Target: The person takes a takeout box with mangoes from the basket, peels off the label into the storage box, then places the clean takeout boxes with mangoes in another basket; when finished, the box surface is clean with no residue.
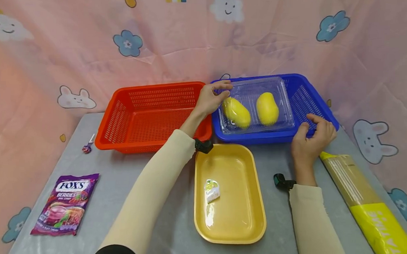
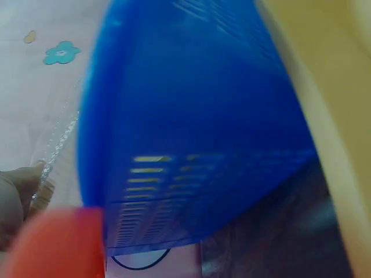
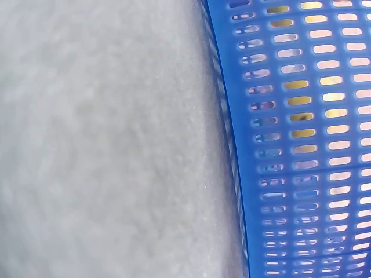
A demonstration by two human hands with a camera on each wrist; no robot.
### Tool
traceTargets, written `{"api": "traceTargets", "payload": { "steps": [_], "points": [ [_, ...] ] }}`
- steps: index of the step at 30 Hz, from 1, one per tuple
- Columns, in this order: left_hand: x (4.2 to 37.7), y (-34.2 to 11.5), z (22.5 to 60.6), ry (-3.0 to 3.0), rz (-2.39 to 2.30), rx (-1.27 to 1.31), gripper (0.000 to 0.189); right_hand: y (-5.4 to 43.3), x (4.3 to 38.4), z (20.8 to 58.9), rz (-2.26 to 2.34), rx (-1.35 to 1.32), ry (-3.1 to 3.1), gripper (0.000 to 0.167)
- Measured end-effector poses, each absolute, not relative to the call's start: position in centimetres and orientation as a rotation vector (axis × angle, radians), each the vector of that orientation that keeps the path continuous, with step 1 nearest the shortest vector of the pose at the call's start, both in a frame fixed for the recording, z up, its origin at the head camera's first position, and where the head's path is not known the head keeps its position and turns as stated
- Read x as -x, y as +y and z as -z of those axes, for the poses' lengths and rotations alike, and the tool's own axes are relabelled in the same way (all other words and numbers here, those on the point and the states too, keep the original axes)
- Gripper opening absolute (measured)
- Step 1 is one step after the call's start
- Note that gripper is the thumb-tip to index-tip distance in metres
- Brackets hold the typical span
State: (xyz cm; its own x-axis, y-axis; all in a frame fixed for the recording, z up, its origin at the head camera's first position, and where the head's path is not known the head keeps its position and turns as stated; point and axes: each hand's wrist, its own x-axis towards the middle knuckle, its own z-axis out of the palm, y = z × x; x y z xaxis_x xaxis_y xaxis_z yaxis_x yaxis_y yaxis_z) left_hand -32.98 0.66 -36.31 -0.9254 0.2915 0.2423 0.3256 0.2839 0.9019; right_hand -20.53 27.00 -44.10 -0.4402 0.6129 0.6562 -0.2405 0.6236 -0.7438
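Note:
A clear plastic box (image 1: 255, 87) sits tilted in the blue basket (image 1: 320, 105), with two yellow mangoes (image 1: 267, 109) showing through it. My left hand (image 1: 211, 97) pinches the box's left edge between thumb and fingers. In the left wrist view, fingertips (image 2: 35, 179) meet the clear ridged edge, beside the basket's blue wall. My right hand (image 1: 314, 136) hovers by the basket's front right rim, fingers loosely bent and holding nothing. Yellow shows through the basket's slots (image 3: 301, 101) in the right wrist view.
A red basket (image 1: 150, 121) stands left of the blue one. In front lies a yellow tray (image 1: 238, 195) with a paper label (image 1: 211, 191). A purple candy bag (image 1: 66, 204) and a lollipop (image 1: 87, 148) are at left, a long yellow packet (image 1: 372, 207) at right.

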Motion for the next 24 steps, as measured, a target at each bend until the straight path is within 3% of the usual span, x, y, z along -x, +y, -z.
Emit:
{"api": "traceTargets", "payload": {
  "steps": [15,24],
  "points": [
    [32.5,0.7,36.8,-2.767,1.262,0.792,0.024,26.9,20.4,44.0,-0.968,0.269,-1.823,0.024],
    [32.5,0.3,37.1,-2.910,0.922,0.882,0.041,26.5,19.7,43.4,-0.953,0.263,-1.816,0.025]
  ]
}}
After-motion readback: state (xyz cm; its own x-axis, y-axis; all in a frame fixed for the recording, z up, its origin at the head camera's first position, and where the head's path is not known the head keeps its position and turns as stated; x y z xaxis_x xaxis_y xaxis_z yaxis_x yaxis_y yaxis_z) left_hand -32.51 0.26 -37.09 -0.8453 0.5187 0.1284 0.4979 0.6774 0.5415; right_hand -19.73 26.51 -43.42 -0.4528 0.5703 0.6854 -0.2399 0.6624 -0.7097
